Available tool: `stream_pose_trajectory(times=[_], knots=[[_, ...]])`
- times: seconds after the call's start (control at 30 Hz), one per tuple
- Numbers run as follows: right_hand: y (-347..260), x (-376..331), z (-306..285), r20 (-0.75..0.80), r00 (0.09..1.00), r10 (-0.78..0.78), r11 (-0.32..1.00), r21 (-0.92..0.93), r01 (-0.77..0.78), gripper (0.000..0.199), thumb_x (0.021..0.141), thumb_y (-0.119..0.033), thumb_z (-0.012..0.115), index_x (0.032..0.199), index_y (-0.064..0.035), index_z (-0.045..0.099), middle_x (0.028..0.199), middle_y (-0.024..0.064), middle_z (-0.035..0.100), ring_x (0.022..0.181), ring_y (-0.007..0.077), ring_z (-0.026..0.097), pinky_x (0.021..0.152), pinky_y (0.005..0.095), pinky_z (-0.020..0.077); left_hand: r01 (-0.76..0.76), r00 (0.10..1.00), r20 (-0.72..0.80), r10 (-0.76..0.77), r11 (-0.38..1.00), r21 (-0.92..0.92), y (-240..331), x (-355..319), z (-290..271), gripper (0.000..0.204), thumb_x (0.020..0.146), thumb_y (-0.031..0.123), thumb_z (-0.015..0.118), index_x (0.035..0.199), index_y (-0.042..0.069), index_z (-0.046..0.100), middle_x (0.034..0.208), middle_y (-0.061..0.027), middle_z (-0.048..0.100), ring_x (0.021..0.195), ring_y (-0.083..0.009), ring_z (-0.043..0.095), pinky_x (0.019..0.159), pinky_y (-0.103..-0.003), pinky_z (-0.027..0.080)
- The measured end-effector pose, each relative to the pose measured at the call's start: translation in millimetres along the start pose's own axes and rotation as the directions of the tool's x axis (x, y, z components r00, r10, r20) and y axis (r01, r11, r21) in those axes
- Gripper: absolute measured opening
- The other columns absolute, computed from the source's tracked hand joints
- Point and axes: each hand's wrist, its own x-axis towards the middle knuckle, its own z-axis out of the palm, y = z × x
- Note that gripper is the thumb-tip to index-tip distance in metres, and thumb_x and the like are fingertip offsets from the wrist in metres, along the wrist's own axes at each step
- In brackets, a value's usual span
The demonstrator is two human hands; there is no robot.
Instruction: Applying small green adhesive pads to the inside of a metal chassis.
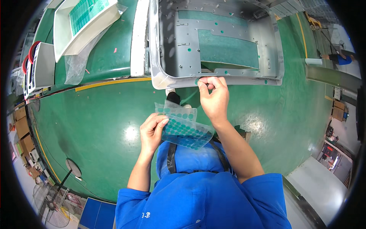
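Gray housing (244, 80) stands ahead of the person, its near rim by the right hand (214, 100). That hand's thumb and forefinger are almost together there, a green dot (196, 81) at their tips; whether they grip it or press it down, I cannot tell. On the near side of the housing, apart from its rim, the left hand (151, 129) has thumb and fingers closed on see-through sheets (185, 133) bearing rows of green dots. Between sheets and rim lies a strip of floor, where a shoe (170, 91) shows. The housing has rounded corners, and its inner panel has rectangular cutouts. Its left side runs close beside the pale edge of a green-topped bench (121, 53); off its right side, green floor (301, 110) stretches away.

That floor is glossy, with lamp reflections and yellow stripes. Left of the housing, the bench carries a white tray (61, 36) and a plastic bag (76, 68). Farther left and nearer are cartons (23, 128) and a caged fan (49, 206); well right of the housing is another person in blue (344, 59).
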Motion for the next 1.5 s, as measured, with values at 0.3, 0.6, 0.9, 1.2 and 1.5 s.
stream_pose_trajectory(times=[0.3,0.6,0.9,1.2,1.5], knots=[[-2.5,2.4,1.5,0.009,1.0,0.027,0.998,-0.05,-0.026,0.006,0.069,-0.009,0.064,0.073,-0.0073,0.061,0.07,0.0051,0.05,0.065,0.0187,0.046,0.062,0.0312,0.0399,-0.004,1.0,-0.004,0.004,1.0,0.015,0.3,2.0,2.4,0.006,0.077,0.003,0.061,0.08,-0.001,0.061,0.071,-0.0024,0.052,0.064,-0.0083,0.046,0.055,-0.019,0.036],[-0.5,-0.4,4.1,-0.042,0.998,0.045,0.999,0.024,-0.044,0.009,0.066,-0.011,0.067,0.072,-0.0089,0.06,0.066,0.0037,0.05,0.064,0.0197,0.049,0.061,0.0331,0.04,0.003,1.0,0.001,-0.003,1.0,-0.009,0.5,-1.3,4.1,0.005,0.077,0.003,0.06,0.079,-0.002,0.06,0.07,-0.0014,0.051,0.063,-0.0077,0.045,0.055,-0.019,0.035],[3.5,-3.8,7.4,-0.085,0.996,0.007,0.995,0.1,0.002,0.013,0.068,-0.008,0.064,0.08,-0.0089,0.06,0.069,0.004,0.052,0.064,0.0192,0.051,0.058,0.0327,0.0393,0.032,0.999,0.013,-0.032,0.999,0.011,-3.0,-5.7,1.6,0.006,0.077,0.004,0.06,0.079,-0.002,0.06,0.07,-0.0012,0.051,0.063,-0.0075,0.045,0.055,-0.019,0.036],[20.9,-16.5,-1.7,0.196,0.733,-0.652,0.569,-0.512,0.643,0.042,0.069,-0.012,0.05,0.109,-0.0005,0.052,0.084,0.0058,0.051,0.078,0.0205,0.048,0.068,0.0322,0.0378,0.049,0.998,-0.047,-0.049,0.999,0.003,-1.4,-8.1,-8.2,0.005,0.077,0.004,0.06,0.079,-0.001,0.06,0.069,-0.0036,0.053,0.061,-0.0102,0.047,0.055,-0.021,0.038],[11.5,12.8,-78.9,0.275,0.663,-0.696,0.499,-0.479,0.722,0.047,0.064,-0.026,0.064,0.102,-0.0002,0.054,0.093,0.0103,0.052,0.088,0.0252,0.049,0.076,0.0355,0.0397,0.003,0.976,-0.214,0.026,0.991,0.134,19.7,-5.1,-42.7,0.004,0.077,0.002,0.058,0.077,-0.003,0.059,0.069,-0.0036,0.052,0.064,-0.0105,0.047,0.058,-0.021,0.038]])
